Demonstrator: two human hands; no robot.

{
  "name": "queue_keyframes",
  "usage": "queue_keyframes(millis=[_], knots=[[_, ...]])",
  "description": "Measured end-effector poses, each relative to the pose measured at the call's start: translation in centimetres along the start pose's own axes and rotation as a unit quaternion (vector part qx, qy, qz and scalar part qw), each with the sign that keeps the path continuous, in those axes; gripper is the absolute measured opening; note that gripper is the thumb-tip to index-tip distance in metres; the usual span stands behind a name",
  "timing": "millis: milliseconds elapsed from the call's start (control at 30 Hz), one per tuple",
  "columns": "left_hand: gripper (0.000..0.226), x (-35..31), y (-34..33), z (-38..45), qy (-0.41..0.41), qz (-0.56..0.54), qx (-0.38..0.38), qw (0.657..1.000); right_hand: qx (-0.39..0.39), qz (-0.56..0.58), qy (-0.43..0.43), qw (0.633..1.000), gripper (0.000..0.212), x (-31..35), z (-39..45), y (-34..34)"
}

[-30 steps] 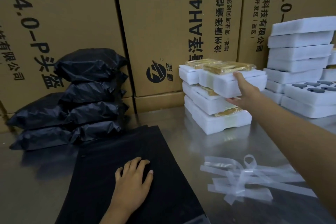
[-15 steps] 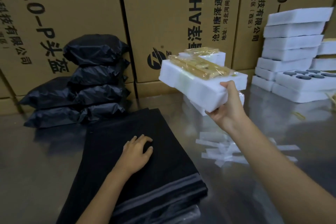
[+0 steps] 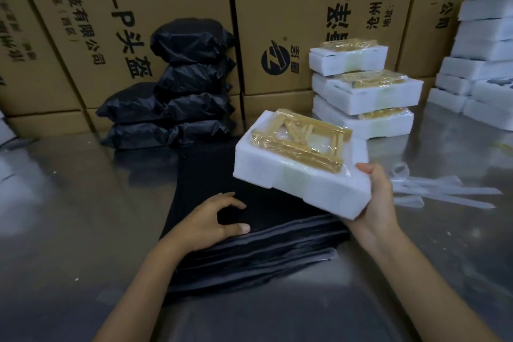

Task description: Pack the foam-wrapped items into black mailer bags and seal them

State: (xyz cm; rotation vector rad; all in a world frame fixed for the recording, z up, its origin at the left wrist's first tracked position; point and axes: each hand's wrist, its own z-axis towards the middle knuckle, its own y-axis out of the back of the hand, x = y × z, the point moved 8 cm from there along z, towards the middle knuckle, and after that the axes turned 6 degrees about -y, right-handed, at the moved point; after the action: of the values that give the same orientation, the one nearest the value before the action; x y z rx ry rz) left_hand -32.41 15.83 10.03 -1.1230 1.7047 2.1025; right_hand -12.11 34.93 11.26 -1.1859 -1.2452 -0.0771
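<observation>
Head view: cardboard cartons (image 3: 172,8) wall the far side of the steel table (image 3: 55,230). The stack of flat black mailer bags (image 3: 249,253) is the landmark: behind it, filled black bags (image 3: 177,97); behind-right, foam-wrapped items (image 3: 366,97). Right hand (image 3: 377,203) grips one foam item (image 3: 299,166) above the stack. Left hand (image 3: 211,222) rests on it, fingers loosely spread.

A white foam-wrapped item (image 3: 301,166), topped with gold parts under clear film, is held tilted above the flat stack of black mailer bags (image 3: 249,247) on the desk. More foam-wrapped items (image 3: 366,97) are stacked behind it. Filled black bags (image 3: 177,86) are piled against the cartons.
</observation>
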Motion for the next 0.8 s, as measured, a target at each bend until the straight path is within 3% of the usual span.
queue_keyframes(millis=[133, 400, 533, 633, 800], knots=[[0.02, -1.1, 0.4, 0.0, -0.049, 0.065, -0.09, 0.993, 0.005, 0.022, 0.006, 1.0, 0.034, 0.2, -0.3, 0.2], [0.014, -2.5, 0.7, -0.5, -0.102, 0.178, -0.118, 0.972, -0.016, 0.016, 0.005, 1.0, 0.028, 0.4, 0.0, 1.2], [0.001, -1.7, 0.7, -0.5, -0.087, 0.122, -0.075, 0.986, -0.041, -0.014, 0.011, 0.999, 0.023, 0.5, 0.0, 1.7], [0.019, -0.5, 0.4, -0.6, -0.067, 0.115, -0.016, 0.991, -0.043, -0.02, 0.012, 0.999, 0.023, 0.3, 0.1, 1.8], [0.011, -1.3, 1.1, -0.7, -0.092, 0.161, -0.069, 0.98, -0.029, -0.025, 0.012, 0.999, 0.022, 0.4, 0.1, 1.6]])
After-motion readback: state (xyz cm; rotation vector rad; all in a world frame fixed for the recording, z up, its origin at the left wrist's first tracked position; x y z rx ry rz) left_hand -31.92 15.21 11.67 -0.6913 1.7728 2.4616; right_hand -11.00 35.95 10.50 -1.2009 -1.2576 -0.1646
